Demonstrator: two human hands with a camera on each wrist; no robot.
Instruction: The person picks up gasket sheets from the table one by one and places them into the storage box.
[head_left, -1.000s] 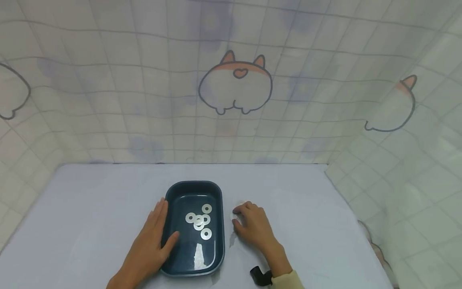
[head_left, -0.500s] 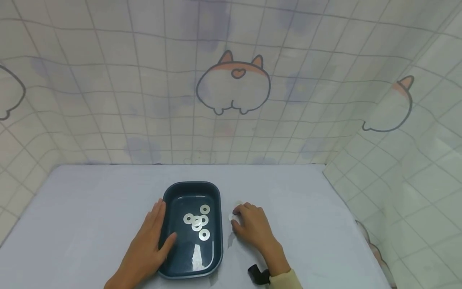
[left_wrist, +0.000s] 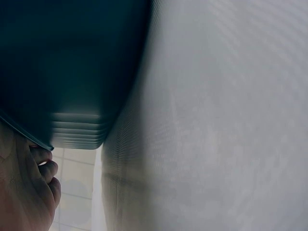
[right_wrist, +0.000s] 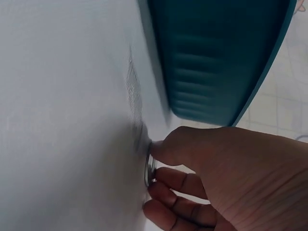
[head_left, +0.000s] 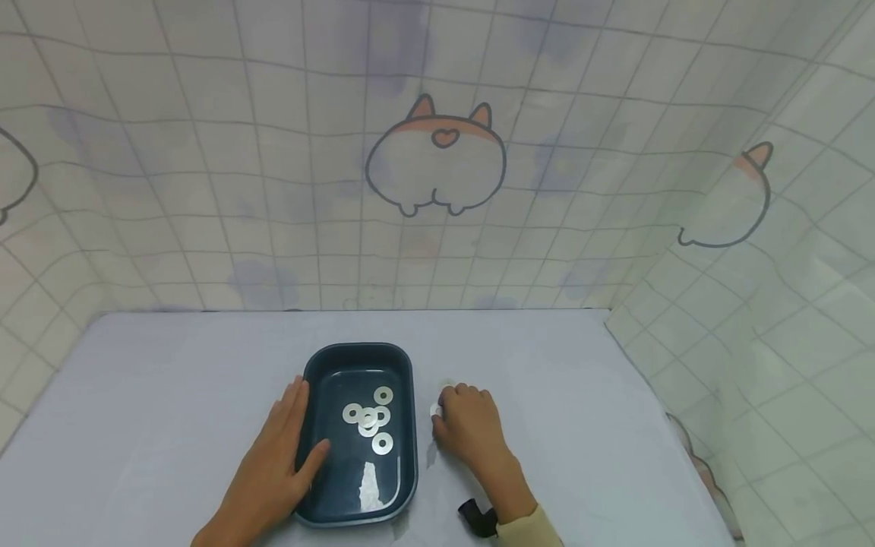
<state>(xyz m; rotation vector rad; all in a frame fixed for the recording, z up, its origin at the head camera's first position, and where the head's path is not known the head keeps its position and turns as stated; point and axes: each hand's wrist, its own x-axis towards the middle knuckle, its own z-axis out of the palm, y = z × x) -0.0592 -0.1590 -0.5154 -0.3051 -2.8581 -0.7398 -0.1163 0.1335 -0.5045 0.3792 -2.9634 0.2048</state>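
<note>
The table (head_left: 560,395) carried a white cover (head_left: 205,380) and showed a straight far edge. A dark blue oblong tray (head_left: 345,482) stood on it, long sides running near to far. Right of the tray lay a partly hidden pale disc (head_left: 446,384); just nearer, a second disc (head_left: 435,409) met the surface beyond a small crease (head_left: 431,454).

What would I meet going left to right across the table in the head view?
Left hand, dark blue tray, partly hidden pale disc, right hand, cream sleeve.
</note>
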